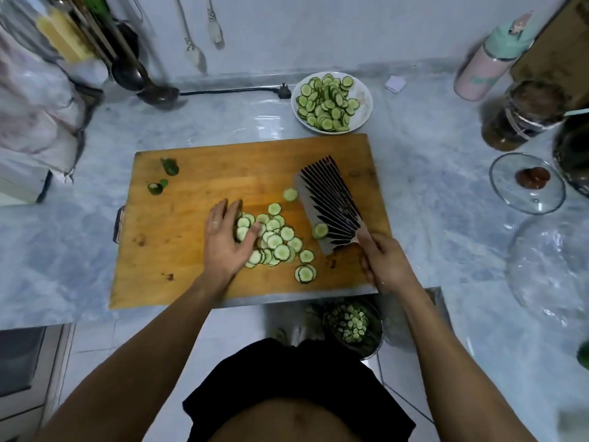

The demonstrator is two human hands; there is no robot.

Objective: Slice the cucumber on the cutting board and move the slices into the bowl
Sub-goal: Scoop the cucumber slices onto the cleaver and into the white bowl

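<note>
1. Centrally, the cutting board [197,256] lay on the marble counter [95,237], with a pile of cucumber slices [274,242] at its middle.
2. Left hand [224,242] rested on the pile's left edge, fingers loosely bent against the slices.
3. Right hand [387,263] gripped the cleaver [331,207], its blade tilted just right of the pile, one slice clinging to it.
4. Bowl [365,105], above the board, held more slices.
5. Two cucumber ends [162,178] sat at the board's upper left.

On the cutting board [204,173], the left hand [224,239] rests on a pile of cucumber slices [277,240] while the right hand [385,263] grips a cleaver [328,202]; the bowl [363,100] beyond holds more slices.
</note>
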